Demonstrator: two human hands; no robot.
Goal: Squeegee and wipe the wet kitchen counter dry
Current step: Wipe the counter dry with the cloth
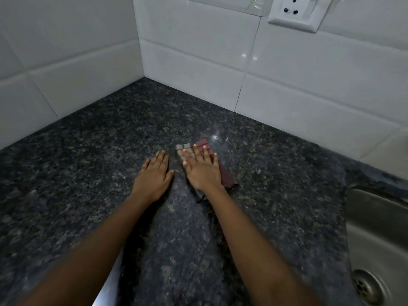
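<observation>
The right hand (202, 171) lies flat on a folded cloth (227, 176), fingers straight and slightly spread, pressing it onto the dark speckled counter (88, 173); nothing is curled round the cloth, the palm and fingers simply bear down on it; the cloth shows past the fingertips as grey-brown checks and along the hand's outer edge as a maroon strip, with a dark corner poking out near the wrist; the left hand (153, 173) rests just beside the right one, palm down on the bare stone, fingers straight and together, thumb out toward the cloth but not clearly touching it; both forearms reach forward from the near edge; beyond the fingertips the counter runs into a corner of white tiled wall (287, 85); far ahead and to the right of the right hand a white socket (298, 12) sits on the tiles; well to the right of the right forearm lies a steel sink (379, 228) with its drain (366, 286)
</observation>
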